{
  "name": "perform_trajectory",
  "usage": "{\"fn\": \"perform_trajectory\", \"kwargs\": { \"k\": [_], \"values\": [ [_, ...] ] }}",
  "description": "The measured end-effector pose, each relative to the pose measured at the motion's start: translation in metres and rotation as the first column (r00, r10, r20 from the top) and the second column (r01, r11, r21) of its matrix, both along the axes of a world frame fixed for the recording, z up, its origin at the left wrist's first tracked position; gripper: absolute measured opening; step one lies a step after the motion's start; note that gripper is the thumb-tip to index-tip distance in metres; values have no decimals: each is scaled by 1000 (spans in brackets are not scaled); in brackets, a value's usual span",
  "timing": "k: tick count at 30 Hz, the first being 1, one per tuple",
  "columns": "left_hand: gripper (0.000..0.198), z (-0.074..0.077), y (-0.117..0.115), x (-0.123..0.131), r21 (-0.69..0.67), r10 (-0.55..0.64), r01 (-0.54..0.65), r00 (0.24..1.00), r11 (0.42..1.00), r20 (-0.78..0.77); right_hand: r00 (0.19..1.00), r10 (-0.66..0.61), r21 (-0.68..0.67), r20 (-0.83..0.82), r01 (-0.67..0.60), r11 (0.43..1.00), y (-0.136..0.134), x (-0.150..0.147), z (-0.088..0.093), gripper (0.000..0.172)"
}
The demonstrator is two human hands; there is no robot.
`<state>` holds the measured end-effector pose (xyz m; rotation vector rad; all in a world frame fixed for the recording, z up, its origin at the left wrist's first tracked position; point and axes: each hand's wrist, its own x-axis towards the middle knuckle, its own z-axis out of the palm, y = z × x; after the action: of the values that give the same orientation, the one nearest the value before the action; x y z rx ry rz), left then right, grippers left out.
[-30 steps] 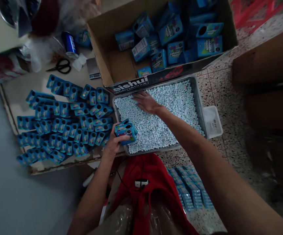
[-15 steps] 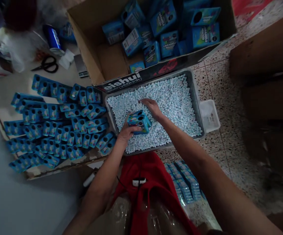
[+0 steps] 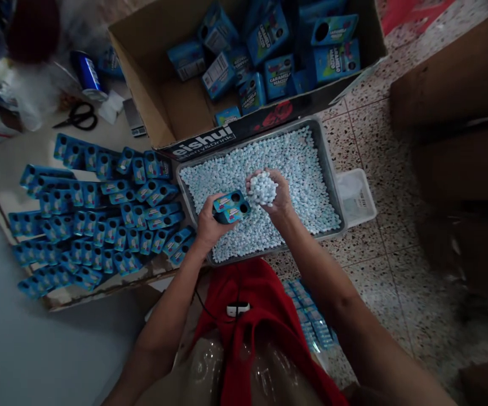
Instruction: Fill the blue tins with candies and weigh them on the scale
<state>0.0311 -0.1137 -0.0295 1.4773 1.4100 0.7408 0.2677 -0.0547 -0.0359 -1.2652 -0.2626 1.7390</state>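
My left hand (image 3: 211, 224) grips two small blue candy boxes (image 3: 232, 207) side by side, each with a round dark hole at its top end. Just right of them my right hand (image 3: 281, 194) is cupped palm up, its curled fingers holding a heap of small pale candies (image 3: 263, 189). Both hands are above a grey tray (image 3: 331, 169) spread with the same pale blue and white candies (image 3: 307, 203). The heap in my palm is close to the boxes' holed ends.
Many similar blue boxes (image 3: 100, 225) stand in rows on the table to the left. Behind the tray, a cardboard carton (image 3: 159, 113) holds more boxes. Scissors (image 3: 79, 117) and a blue can (image 3: 88, 76) lie at the back left. A clear plastic container (image 3: 360, 194) sits right of the tray.
My right hand has turned palm up and come up from the tray with a heap of candies. My left hand has tilted the boxes, so their holes now face up and right.
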Motion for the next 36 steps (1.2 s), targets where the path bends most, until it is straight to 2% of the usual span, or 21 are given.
{"fn": "perform_trajectory", "kwargs": {
  "k": [3, 6, 9, 12, 16, 19, 21, 24, 28, 33, 35, 36],
  "values": [
    [82, 12, 7, 9, -20, 49, -50, 997, 999, -63, 1000, -26, 240, -11, 28, 970, -4, -4, 17, 45],
    [83, 23, 13, 18, -48, 29, -33, 997, 998, -72, 994, -17, 401, 103, -26, 916, -6, -10, 33, 48],
    [82, 30, 19, 21, -52, 24, -29, 994, 998, -103, 985, -6, 430, 175, -71, 900, -4, -15, 48, 52],
    [83, 32, 24, 22, -26, 29, -32, 994, 999, -107, 986, -25, 497, 166, -62, 866, -2, -18, 56, 50],
    [82, 29, 28, 24, -37, 24, -26, 998, 999, -56, 987, -46, 581, 152, -51, 812, 1, -19, 61, 47],
    [81, 26, 30, 26, -43, 3, -2, 1000, 999, 6, 984, -33, 626, 175, -85, 775, 2, -19, 62, 52],
    [81, 25, 32, 27, -47, -28, 30, 999, 998, 42, 966, -29, 624, 258, -144, 768, 1, -20, 62, 60],
    [82, 23, 34, 29, -58, -21, 24, 999, 998, 46, 936, -49, 574, 349, -172, 801, 0, -22, 63, 66],
    [80, 20, 38, 31, -60, -40, 43, 997, 997, 62, 934, -102, 601, 341, -134, 788, -2, -28, 65, 62],
    [80, 15, 38, 28, -45, -10, 14, 996, 999, 91, 884, -1, 577, 467, -304, 758, -15, -20, 63, 52],
    [82, 14, 38, 20, -32, 4, -1, 994, 999, 108, 835, -33, 524, 549, -313, 792, -31, -5, 54, 45],
    [84, 15, 38, 14, -20, 16, -14, 994, 1000, 112, 790, -69, 465, 609, -285, 838, -43, 4, 48, 45]
  ]
}}
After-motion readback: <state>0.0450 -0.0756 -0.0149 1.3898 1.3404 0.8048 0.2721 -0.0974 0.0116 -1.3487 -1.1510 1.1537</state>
